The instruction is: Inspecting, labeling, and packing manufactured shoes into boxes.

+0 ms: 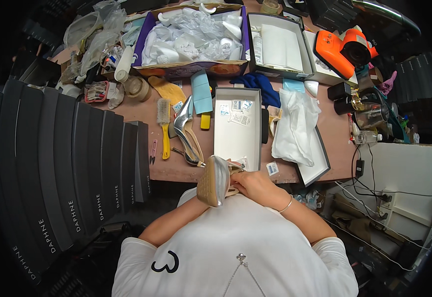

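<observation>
A silver high-heeled shoe (219, 179) is held close in front of my chest, its tan sole facing left. My left hand (234, 163) is closed around it, largely hidden behind the shoe. Fingers bent together, my right hand (256, 189) grips the shoe's tan strap or back part; what lies under the fingertips is hidden. A matching silver shoe (189, 134) lies on its side on the table. Right of it is an open white box (237, 139) with dark edges, small printed packets and paper tags inside.
Dark shoe boxes (67, 168) are stacked along the left. A yellow-handled brush (165, 131) and pink thread snips (153, 151) lie on the table (176, 171). White tissue (295, 126) covers a box lid at right. Behind stand a purple carton (141, 42) of wrapping and an orange device (334, 53).
</observation>
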Available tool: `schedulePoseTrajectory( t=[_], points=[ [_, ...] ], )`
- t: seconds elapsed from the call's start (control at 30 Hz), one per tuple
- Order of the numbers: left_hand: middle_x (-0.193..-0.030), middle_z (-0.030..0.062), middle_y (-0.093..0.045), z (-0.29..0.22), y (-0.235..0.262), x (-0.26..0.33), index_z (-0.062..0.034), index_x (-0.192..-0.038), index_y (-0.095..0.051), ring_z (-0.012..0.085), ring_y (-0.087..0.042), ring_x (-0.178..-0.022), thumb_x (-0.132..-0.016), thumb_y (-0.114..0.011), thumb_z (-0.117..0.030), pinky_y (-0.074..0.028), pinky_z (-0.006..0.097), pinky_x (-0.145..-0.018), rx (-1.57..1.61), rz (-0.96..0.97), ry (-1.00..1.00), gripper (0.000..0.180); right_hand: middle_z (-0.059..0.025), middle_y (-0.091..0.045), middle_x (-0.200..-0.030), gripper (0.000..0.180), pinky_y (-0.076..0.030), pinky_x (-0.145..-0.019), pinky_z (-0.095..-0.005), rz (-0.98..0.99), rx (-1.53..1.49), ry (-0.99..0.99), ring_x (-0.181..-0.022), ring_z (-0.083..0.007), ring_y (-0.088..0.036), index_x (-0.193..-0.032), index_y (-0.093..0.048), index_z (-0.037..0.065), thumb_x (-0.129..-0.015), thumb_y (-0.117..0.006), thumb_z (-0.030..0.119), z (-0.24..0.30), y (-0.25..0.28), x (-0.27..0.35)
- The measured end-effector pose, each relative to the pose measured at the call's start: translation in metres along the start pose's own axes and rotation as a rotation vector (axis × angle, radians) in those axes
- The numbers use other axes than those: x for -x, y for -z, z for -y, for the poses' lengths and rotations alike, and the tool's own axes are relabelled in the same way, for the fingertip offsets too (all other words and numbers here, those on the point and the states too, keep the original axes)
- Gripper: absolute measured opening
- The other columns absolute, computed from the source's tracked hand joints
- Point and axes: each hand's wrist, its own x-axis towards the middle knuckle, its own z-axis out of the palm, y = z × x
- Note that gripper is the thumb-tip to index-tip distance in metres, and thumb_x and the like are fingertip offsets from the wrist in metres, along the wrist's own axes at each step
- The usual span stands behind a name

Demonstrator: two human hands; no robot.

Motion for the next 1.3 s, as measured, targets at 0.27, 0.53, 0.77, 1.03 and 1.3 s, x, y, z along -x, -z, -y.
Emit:
schedulePoseTrajectory(
  t=[0.27, 0.53, 0.77, 1.03, 1.3],
  points=[
    [-0.129, 0.008, -0.047, -0.01, 0.015, -0.001, -0.0051, -0.132, -0.039, 0.0161, -0.05, -0.115, -0.075, -0.074, 0.003, -0.047, 0.028, -0.098, -0.082, 0.203, 0.046, 0.068, -0.0156, -0.065, -0.081, 0.011, -0.051, -0.065, -0.0401, -0.25, -0.07, 0.044, -0.074, -0.034, -0.063, -0.092, -0.063, 0.004, -0.083, -0.062, 0.01, -0.004, -0.013, 0.003],
    [-0.131, 0.0079, -0.047, -0.029, 0.011, -0.001, -0.0071, -0.136, -0.035, 0.0174, -0.05, -0.117, -0.075, -0.076, -0.004, -0.044, 0.03, -0.101, -0.163, 0.21, 0.169, 0.074, -0.0158, -0.066, -0.084, 0.011, -0.051, -0.065, -0.0386, -0.016, -0.104, 0.032, -0.076, -0.0329, -0.064, -0.093, -0.064, 0.004, -0.082, -0.063, 0.007, -0.002, 0.008, 0.004],
    [-0.133, 0.0094, -0.046, -0.014, 0.017, 0.0, -0.0058, -0.138, -0.031, 0.0187, -0.049, -0.119, -0.075, -0.077, -0.006, -0.043, 0.031, -0.102, -0.284, 0.155, -0.028, 0.077, -0.0129, -0.066, -0.083, 0.012, -0.052, -0.062, -0.036, -0.257, 0.01, 0.083, -0.074, -0.0303, -0.064, -0.093, -0.063, 0.005, -0.081, -0.064, 0.007, 0.0, -0.003, 0.001],
    [-0.099, 0.0062, -0.06, -0.007, 0.009, -0.002, -0.0054, -0.115, -0.053, 0.0172, -0.057, -0.09, -0.083, -0.068, -0.018, -0.045, 0.027, -0.09, -0.447, 0.049, -0.21, 0.038, -0.0102, -0.066, -0.083, 0.005, -0.052, -0.06, -0.0355, 0.044, 0.02, 0.092, -0.069, -0.0288, -0.064, -0.086, -0.061, 0.005, -0.083, -0.059, 0.008, -0.003, 0.013, 0.001],
    [-0.136, 0.008, -0.042, 0.036, 0.039, 0.001, -0.0066, -0.141, -0.028, 0.0173, -0.044, -0.125, -0.08, -0.073, -0.012, -0.038, 0.028, -0.105, -0.252, 0.127, 0.157, 0.076, -0.014, -0.064, -0.078, 0.006, -0.049, -0.063, -0.0427, -0.087, -0.072, 0.028, -0.072, -0.0348, -0.063, -0.087, -0.061, 0.006, -0.084, -0.059, 0.012, -0.005, -0.007, -0.005]
  ],
)
